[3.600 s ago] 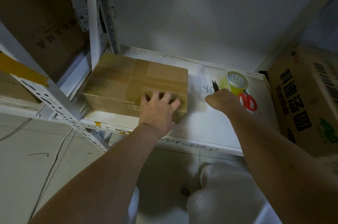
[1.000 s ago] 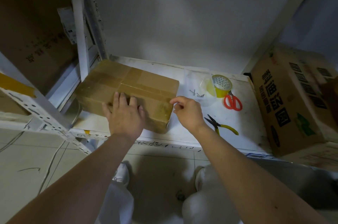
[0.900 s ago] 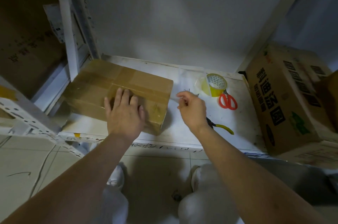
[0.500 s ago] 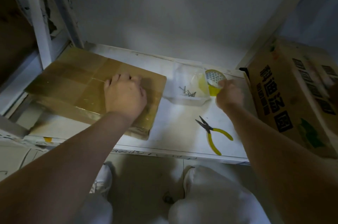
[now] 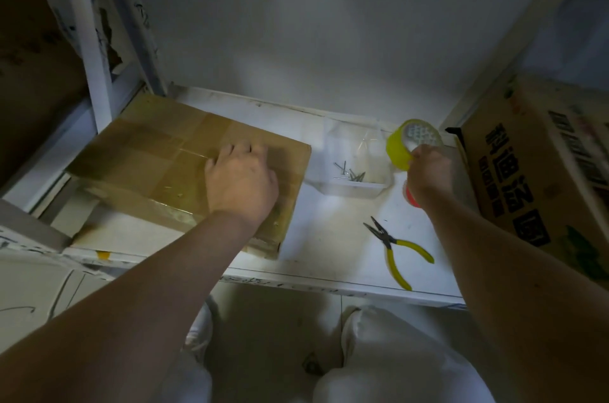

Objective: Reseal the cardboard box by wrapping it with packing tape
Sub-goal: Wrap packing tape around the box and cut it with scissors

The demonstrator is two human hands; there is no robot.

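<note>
A flat brown cardboard box (image 5: 155, 158), crossed with glossy tape strips, lies on the left half of a white shelf (image 5: 333, 238). My left hand (image 5: 242, 180) rests palm down on the box's right part, fingers spread. To the right, my right hand (image 5: 428, 172) grips a yellow roll of packing tape (image 5: 403, 147) and holds it slightly above the shelf's back right corner. The roll is tilted, its core facing up toward me.
A clear plastic tray (image 5: 356, 186) with several nails sits between box and roll. Yellow-handled pliers (image 5: 395, 247) lie near the shelf's front edge. Red scissor handles (image 5: 410, 196) peek from under my right wrist. A large printed carton (image 5: 540, 178) stands at right; shelf uprights (image 5: 85, 40) at left.
My right hand left the box's edge, reached back right past the pliers and took hold of the tape roll, lifting it. My left hand stayed pressed on the box.
</note>
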